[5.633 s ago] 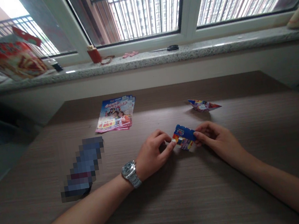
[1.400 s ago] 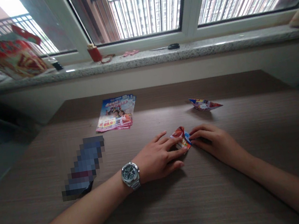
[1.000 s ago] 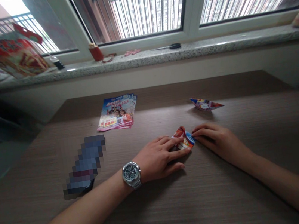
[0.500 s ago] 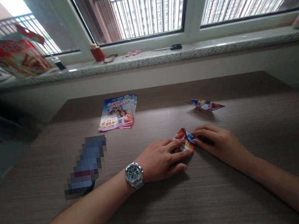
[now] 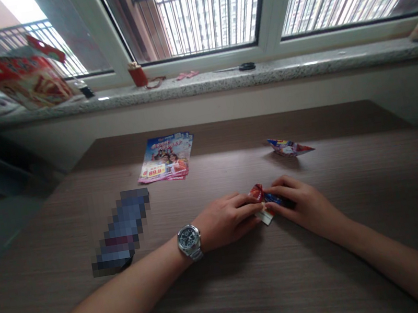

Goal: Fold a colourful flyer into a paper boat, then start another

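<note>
In the head view, "89.9" can be read on the top sheet of the flyers; the lettering above it is too small to be made out. A small folded paper, red, white and blue, is held on the tabletop between the hands, its print largely covered by fingers. Its blue side is pinched by the right hand; its left side is covered by the left hand, whose grip cannot be told, the thumb being hidden. Beyond, a pointed paper shape is seen; scissors and a red snack bag are set on the windowsill.
</note>
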A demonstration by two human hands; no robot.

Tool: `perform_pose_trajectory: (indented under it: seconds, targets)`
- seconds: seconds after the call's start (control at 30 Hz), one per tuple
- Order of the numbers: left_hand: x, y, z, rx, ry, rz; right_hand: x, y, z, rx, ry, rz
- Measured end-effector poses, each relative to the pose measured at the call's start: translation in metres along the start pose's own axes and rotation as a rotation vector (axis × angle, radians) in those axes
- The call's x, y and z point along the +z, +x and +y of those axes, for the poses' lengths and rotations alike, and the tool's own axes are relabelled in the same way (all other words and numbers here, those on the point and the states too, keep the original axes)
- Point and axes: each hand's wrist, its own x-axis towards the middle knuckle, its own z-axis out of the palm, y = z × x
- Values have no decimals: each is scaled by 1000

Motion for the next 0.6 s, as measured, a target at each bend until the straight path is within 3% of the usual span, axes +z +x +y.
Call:
perform_pose_trajectory:
  seconds: [0.3, 0.6]
  targets:
    - [1, 4, -1, -204, -37, 99, 3, 1, -7, -22, 40, -21]
    - [2, 7, 2, -250, -20, 111, 5, 0, -9, -65, -1, -18]
